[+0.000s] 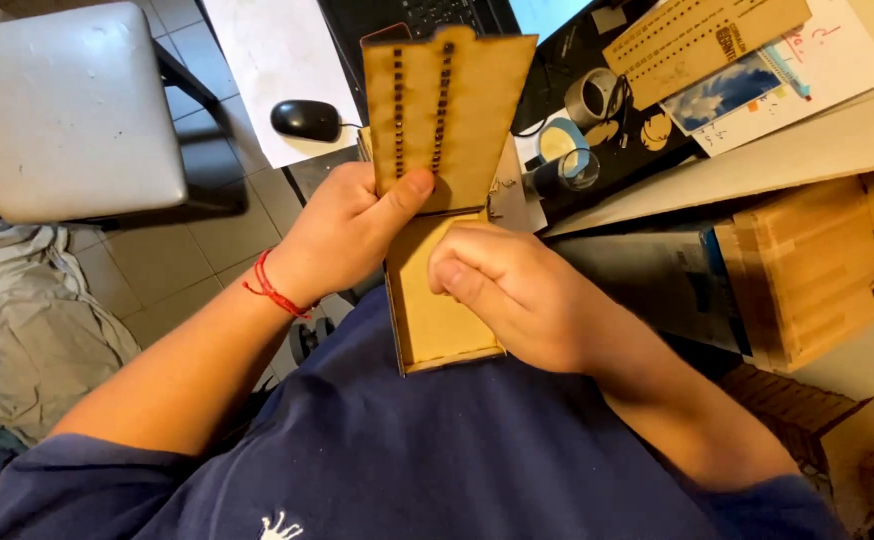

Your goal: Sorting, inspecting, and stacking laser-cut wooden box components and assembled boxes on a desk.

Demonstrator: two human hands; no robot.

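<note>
The left hand point(342, 235) pinches the thin, stiff panel point(444, 110) at 12 o'clock; the right hand point(517, 290), fingers curled shut, grips its lower leaf point(435, 325). It looks light but brittle.

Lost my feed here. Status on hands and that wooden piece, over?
Left hand grips upper perforated wooden panel, thumb across its face. Right hand closed on lower wooden panel. Nothing blocking; mouse sits beyond on desk.

A dark navy short-sleeved shirt is worn, with a small white crown-shaped emblem printed near the lower edge of the view. Both forearms are left bare below the sleeves. A thin red string bracelet point(275, 292) is tied around the wrist of the left hand point(342, 235).
</note>
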